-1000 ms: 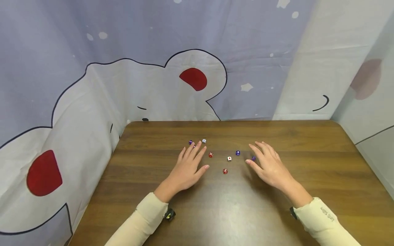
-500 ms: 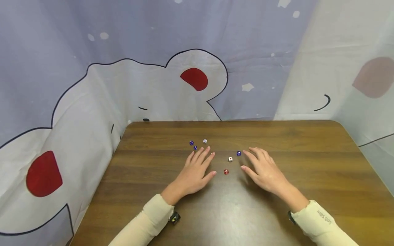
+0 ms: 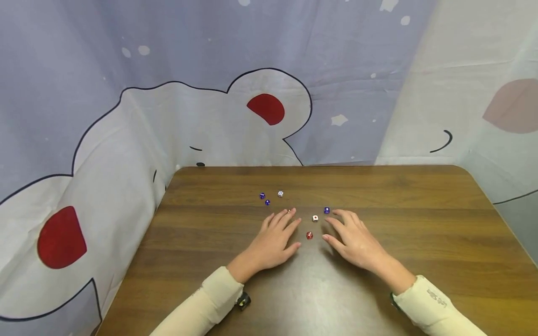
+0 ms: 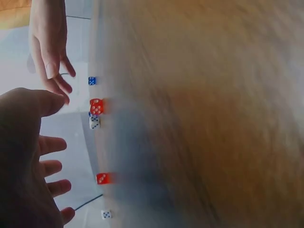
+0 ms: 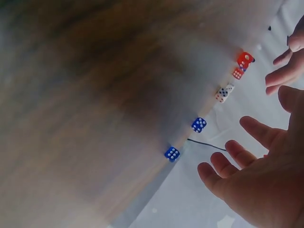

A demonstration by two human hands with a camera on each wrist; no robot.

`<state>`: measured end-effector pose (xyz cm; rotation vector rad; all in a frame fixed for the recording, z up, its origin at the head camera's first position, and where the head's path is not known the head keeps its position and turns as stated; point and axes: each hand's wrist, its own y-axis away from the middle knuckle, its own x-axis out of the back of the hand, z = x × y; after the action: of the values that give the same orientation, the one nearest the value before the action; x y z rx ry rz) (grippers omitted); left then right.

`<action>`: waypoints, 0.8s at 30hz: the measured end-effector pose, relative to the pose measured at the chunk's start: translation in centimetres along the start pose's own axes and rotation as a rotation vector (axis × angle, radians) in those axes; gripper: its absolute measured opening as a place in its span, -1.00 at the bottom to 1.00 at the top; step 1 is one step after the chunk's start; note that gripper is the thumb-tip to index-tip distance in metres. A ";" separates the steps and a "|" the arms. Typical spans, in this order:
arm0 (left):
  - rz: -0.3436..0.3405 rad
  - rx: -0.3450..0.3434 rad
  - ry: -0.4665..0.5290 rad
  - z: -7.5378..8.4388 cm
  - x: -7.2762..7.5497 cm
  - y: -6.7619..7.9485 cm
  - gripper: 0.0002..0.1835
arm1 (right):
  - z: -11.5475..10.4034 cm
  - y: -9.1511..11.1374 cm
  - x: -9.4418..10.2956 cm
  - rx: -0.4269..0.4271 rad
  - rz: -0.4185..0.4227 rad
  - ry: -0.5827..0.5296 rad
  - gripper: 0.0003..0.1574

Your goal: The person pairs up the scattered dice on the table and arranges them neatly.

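Note:
My left hand (image 3: 273, 242) hovers over the wooden table with fingers spread and relaxed, holding nothing. Beyond its fingertips lie two blue dice (image 3: 267, 202) and a white die (image 3: 280, 193). Those fingertips partly cover a red die, seen whole in the left wrist view as a red die (image 4: 102, 178). Facing it, my right hand (image 3: 357, 240) is likewise spread and holds nothing. A blue die (image 3: 327, 210) lies just past its fingers. Between the hands sit a white die (image 3: 315, 218) and a red die (image 3: 309, 235). Another blue die (image 5: 172, 153) shows only in the wrist views.
The brown wooden table (image 3: 441, 224) has rounded far corners. Behind it and along both sides hangs a printed curtain (image 3: 180, 121) with white shapes, dark outlines and red patches. Dark straps with a device (image 3: 244, 301) sit at the wrists, by the cream sleeves (image 3: 210, 298).
Both hands have moved inward and slightly nearer the body. The left fingers now uncover the two blue dice and partly cover a red one. The right hand now hides a blue die.

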<state>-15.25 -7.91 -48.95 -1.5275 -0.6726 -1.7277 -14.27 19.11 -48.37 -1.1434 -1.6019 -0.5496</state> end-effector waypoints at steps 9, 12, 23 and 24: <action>-0.014 0.007 -0.007 0.8 0.1 -0.1 -0.37 | -0.5 -0.2 -0.8 0.011 -0.015 0.009 -0.40; -0.014 0.021 -0.002 1.0 -0.1 -0.4 -0.39 | -0.7 -0.2 -1.0 0.018 -0.022 -0.002 -0.43; -0.001 0.030 0.030 1.3 -1.1 -1.7 -0.45 | -1.1 -0.3 -2.1 0.032 -0.014 0.007 -0.49; -0.003 0.029 0.033 1.3 -1.1 -1.8 -0.46 | -1.1 -0.3 -2.1 0.032 -0.014 0.012 -0.48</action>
<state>-15.85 -5.59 -49.71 -1.4754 -0.6808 -1.7348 -14.01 17.27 -49.91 -1.1044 -1.6042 -0.5367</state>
